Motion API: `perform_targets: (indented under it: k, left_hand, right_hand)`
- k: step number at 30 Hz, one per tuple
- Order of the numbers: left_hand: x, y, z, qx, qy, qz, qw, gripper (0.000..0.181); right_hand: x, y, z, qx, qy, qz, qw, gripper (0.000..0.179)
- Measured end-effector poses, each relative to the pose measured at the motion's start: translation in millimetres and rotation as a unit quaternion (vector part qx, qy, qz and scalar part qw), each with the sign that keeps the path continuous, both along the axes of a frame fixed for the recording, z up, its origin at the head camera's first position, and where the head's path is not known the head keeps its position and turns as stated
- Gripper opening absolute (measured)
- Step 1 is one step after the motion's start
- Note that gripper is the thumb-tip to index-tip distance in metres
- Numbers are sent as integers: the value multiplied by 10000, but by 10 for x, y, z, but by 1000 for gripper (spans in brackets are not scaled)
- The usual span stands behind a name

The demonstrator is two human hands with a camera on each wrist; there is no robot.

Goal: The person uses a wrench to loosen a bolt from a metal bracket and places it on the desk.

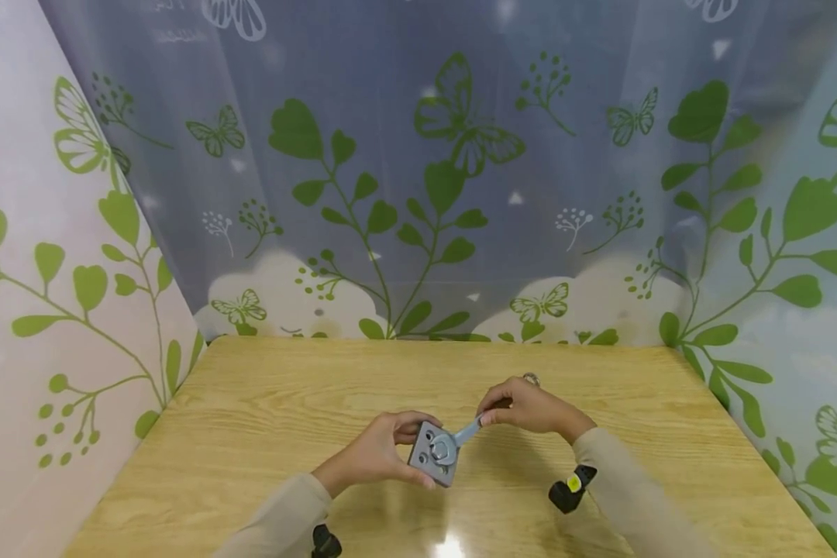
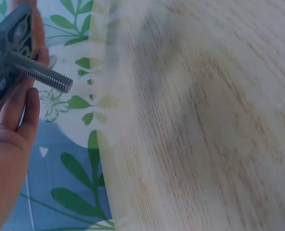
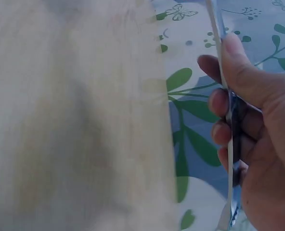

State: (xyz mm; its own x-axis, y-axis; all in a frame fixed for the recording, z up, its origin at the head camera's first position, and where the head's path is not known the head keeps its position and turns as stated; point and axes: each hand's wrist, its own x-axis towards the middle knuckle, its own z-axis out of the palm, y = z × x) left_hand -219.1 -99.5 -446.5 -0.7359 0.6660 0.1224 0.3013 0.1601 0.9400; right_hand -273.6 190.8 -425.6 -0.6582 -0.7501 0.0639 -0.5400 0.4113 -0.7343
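My left hand [image 1: 373,456] grips a square grey plate [image 1: 421,466] by its edges, with round holes near its corners. A hex bolt head [image 1: 439,450] sits in the middle of the plate's face. In the left wrist view the bolt's threaded shank [image 2: 41,74] sticks out from the back of the plate. My right hand [image 1: 523,404] holds a silver wrench [image 1: 468,432] by its handle, fingers curled round it. The wrench's jaw end lies around the bolt head. Its other end shows beyond my right hand. Both hands are raised over the table.
A light wood-grain table [image 1: 272,395] lies beneath my hands. Behind it hangs a blue-grey curtain [image 1: 390,256] printed with green leaves and butterflies, with similar printed panels on the left and right. A black wrist device [image 1: 572,490] is on my right sleeve.
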Motion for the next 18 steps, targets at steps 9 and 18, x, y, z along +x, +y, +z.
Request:
perform_targets:
  k: [9,18]
  left_hand:
    - [-3,50,49,-227,-260,-592,9977,68]
    - [1,64,78,-270,-379,-983,9941,70]
  right_hand:
    - [-200,-199,439,731,239,650,9949,12]
    - [-223,-417,702,1278,887,1050,9822,7]
